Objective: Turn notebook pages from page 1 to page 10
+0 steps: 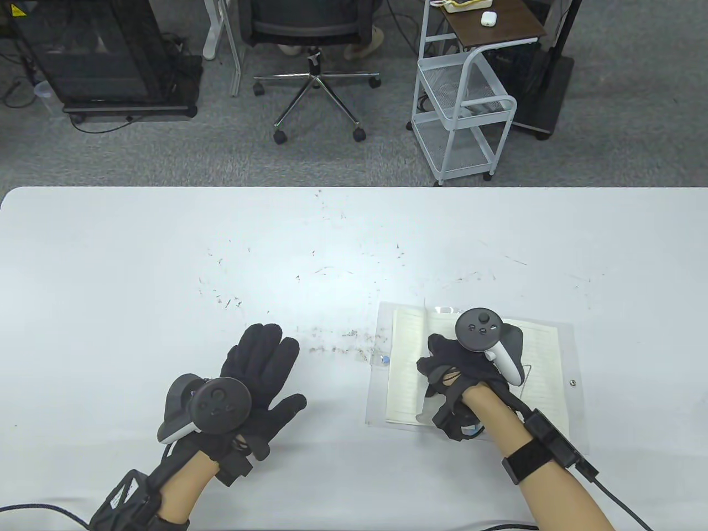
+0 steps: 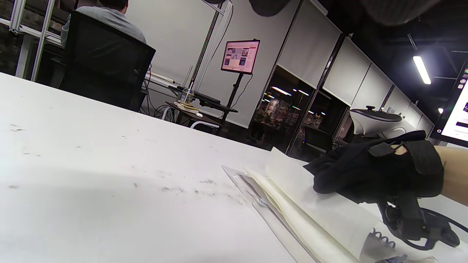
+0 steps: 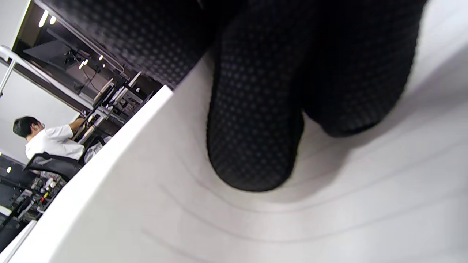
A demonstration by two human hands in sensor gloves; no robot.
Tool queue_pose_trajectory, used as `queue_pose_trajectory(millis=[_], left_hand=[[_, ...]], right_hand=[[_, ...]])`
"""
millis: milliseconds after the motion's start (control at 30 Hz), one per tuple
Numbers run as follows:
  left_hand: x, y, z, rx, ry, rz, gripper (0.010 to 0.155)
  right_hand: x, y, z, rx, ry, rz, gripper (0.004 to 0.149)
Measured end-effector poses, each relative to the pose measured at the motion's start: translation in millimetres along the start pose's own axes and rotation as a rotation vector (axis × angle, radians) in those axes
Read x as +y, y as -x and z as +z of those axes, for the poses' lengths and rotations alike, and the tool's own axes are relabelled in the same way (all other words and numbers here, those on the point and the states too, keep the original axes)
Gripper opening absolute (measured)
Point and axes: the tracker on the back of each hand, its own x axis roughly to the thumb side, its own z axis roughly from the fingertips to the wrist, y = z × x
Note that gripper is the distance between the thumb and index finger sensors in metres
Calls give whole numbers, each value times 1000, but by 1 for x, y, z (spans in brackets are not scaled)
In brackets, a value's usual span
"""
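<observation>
The open notebook [image 1: 405, 359] with lined cream pages lies inside a clear plastic cover at the front right of the white table [image 1: 166, 265]. My right hand [image 1: 430, 357] is on it, fingers curled, and holds one page that curves up near the spine. In the right wrist view my fingertips [image 3: 252, 146] press against that bent lined page [image 3: 329, 212]. The left wrist view shows the notebook [image 2: 292, 204] from the side with my right hand [image 2: 365, 171] on the raised page. My left hand [image 1: 265, 359] rests flat and empty on the table, left of the notebook.
Small dark specks are scattered on the table in front of my left hand and toward the middle [image 1: 332, 348]. Beyond the far edge stand an office chair [image 1: 315, 33] and a white wire cart [image 1: 464, 105].
</observation>
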Motion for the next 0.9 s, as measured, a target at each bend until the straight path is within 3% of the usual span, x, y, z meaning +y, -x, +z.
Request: queue_pose_trajectory(millis=[367, 600, 700, 900], left_hand=[[-1, -1, -1, -1, 8, 0, 84], [1, -1, 0, -3, -5, 0, 84], [2, -1, 0, -7, -11, -1, 84], [1, -2, 0, -7, -10, -5, 84]], right_hand=[[5, -1, 2, -22, -48, -25, 66], [-44, 20, 20, -43, 101, -89, 74], [-68, 43, 30, -6, 227, -105, 79], [-94, 82, 42, 99, 291, 72, 88]])
